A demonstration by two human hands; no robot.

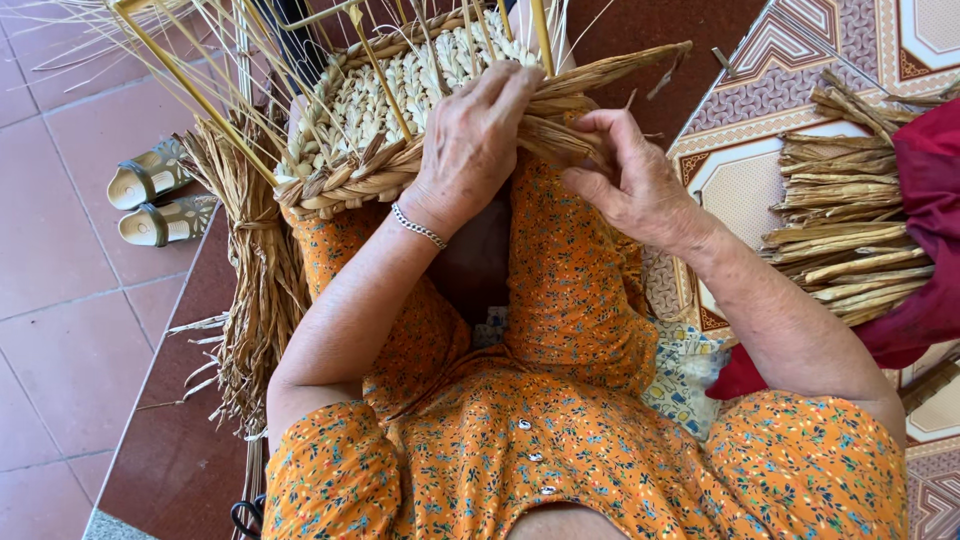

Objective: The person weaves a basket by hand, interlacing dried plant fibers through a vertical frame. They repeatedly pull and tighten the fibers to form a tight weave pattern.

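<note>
Orange flowered dress filled the near view, my knees drawn up under it. The half-woven straw basket rested on my lap, loose stalks fanning from its rim. My left hand lay curled over the braided rim, fingers pressing it down; a bracelet at the wrist. My right hand pinched a straw strand just beside it. Dried straw bundle on the patterned mat right; sandals on the tiled floor left.
</note>
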